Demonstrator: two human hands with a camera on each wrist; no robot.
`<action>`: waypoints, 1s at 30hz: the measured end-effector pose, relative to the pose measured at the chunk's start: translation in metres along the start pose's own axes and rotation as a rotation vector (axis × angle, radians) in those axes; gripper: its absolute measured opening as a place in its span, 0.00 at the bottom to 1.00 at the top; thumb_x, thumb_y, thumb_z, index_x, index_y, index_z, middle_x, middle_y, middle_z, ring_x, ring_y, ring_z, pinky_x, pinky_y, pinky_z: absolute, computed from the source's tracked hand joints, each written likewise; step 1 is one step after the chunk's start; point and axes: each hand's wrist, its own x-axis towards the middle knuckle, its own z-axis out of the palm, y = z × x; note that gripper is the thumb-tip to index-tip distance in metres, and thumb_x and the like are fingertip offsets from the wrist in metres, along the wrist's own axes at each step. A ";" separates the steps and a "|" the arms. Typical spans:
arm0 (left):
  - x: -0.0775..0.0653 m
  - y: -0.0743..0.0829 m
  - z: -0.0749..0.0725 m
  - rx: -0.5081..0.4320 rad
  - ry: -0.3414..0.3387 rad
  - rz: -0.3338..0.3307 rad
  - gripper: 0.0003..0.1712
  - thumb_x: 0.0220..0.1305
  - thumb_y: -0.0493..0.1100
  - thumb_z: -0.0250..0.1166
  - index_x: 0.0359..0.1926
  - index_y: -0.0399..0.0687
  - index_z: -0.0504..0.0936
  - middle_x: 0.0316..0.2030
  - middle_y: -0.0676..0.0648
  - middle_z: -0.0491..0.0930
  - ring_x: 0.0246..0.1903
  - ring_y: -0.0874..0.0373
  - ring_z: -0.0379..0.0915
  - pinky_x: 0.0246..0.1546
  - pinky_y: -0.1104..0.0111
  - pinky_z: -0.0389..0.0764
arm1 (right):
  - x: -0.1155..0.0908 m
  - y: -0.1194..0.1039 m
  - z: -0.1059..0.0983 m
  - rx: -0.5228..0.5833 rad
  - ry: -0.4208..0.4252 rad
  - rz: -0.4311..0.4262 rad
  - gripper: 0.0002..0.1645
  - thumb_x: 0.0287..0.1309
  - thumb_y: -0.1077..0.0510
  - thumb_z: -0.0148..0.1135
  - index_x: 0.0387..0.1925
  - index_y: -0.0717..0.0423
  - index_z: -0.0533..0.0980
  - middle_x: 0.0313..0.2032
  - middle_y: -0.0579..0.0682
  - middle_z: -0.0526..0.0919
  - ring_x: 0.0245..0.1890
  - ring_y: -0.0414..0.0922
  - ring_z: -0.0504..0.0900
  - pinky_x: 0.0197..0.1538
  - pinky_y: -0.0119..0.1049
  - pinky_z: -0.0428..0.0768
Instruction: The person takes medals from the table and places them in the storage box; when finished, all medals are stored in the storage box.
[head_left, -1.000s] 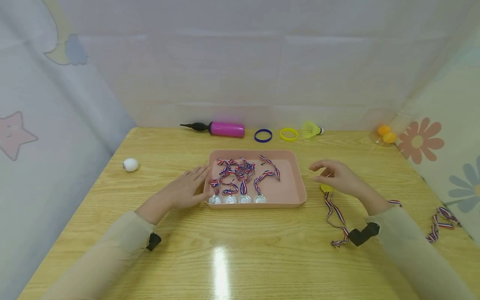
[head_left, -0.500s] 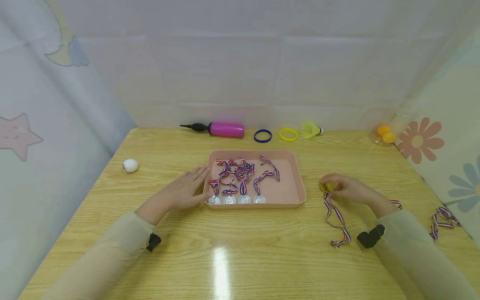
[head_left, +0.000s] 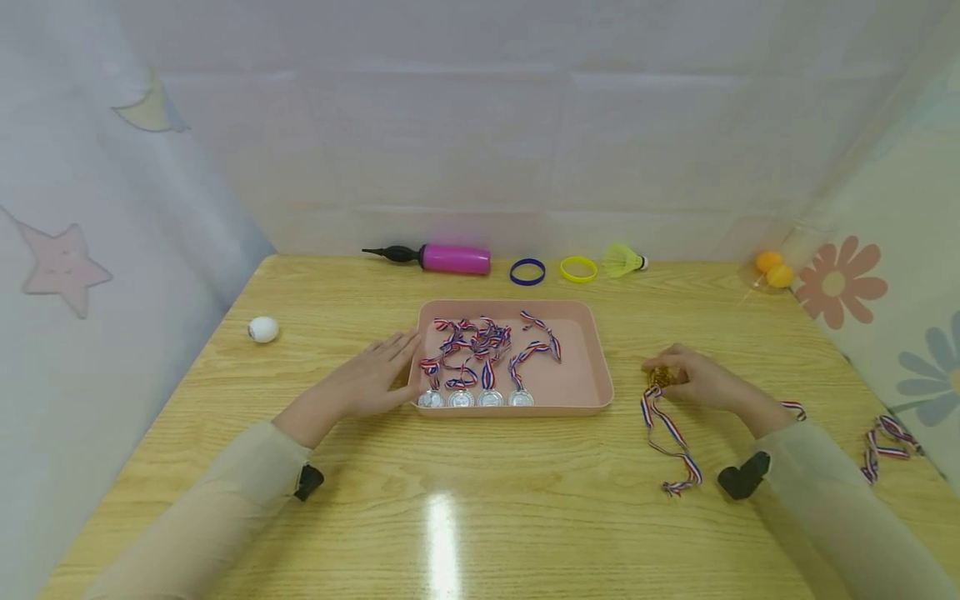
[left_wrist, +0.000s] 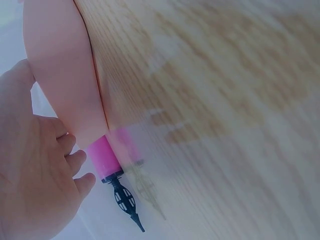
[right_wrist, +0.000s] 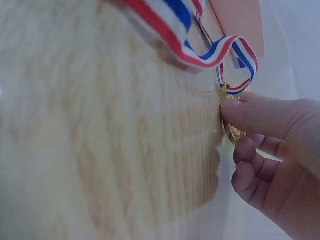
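Note:
My right hand (head_left: 701, 382) pinches a gold medal (right_wrist: 233, 120) by its edges, close over the table to the right of the pink tray. Its red, white and blue ribbon (head_left: 663, 429) trails toward me across the wood. My left hand (head_left: 367, 375) rests with extended fingers against the left wall of the pink tray (head_left: 603, 367); the left wrist view shows thumb and fingertips at that wall. Inside the tray, several silver medals (head_left: 491, 399) line the near side, their striped ribbons (head_left: 487, 337) bunched behind them.
Along the back lie a magenta hand pump (head_left: 454, 259), a blue wristband (head_left: 527, 272), a yellow wristband (head_left: 578, 268) and a yellow shuttlecock (head_left: 622, 261). Orange balls (head_left: 778, 275) sit in a clear container at the back right. A white ball (head_left: 263, 329) is left; another ribbon (head_left: 888, 446) lies far right.
My right hand has come down onto the gold medal, gripped it and shifted it slightly, its ribbon's upper part moving along. The left hand stays at the tray.

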 end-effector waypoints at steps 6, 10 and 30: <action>0.000 0.000 0.000 0.001 -0.002 -0.003 0.46 0.66 0.61 0.49 0.70 0.34 0.45 0.69 0.37 0.43 0.67 0.42 0.40 0.64 0.50 0.47 | -0.002 -0.006 -0.005 -0.025 0.013 0.001 0.14 0.48 0.66 0.68 0.38 0.59 0.75 0.38 0.52 0.73 0.29 0.43 0.67 0.28 0.32 0.71; 0.000 0.000 0.000 -0.005 -0.003 -0.004 0.46 0.66 0.61 0.49 0.70 0.34 0.45 0.69 0.37 0.43 0.67 0.41 0.41 0.64 0.50 0.47 | -0.004 -0.009 -0.012 0.014 -0.007 0.039 0.09 0.51 0.64 0.66 0.32 0.58 0.73 0.30 0.48 0.74 0.27 0.42 0.70 0.27 0.32 0.72; 0.001 -0.002 0.002 0.008 -0.003 -0.004 0.46 0.66 0.62 0.48 0.70 0.35 0.45 0.69 0.38 0.42 0.67 0.42 0.40 0.64 0.50 0.47 | -0.021 -0.005 -0.031 0.242 -0.090 0.238 0.16 0.63 0.53 0.55 0.34 0.65 0.75 0.21 0.48 0.67 0.19 0.40 0.61 0.22 0.35 0.64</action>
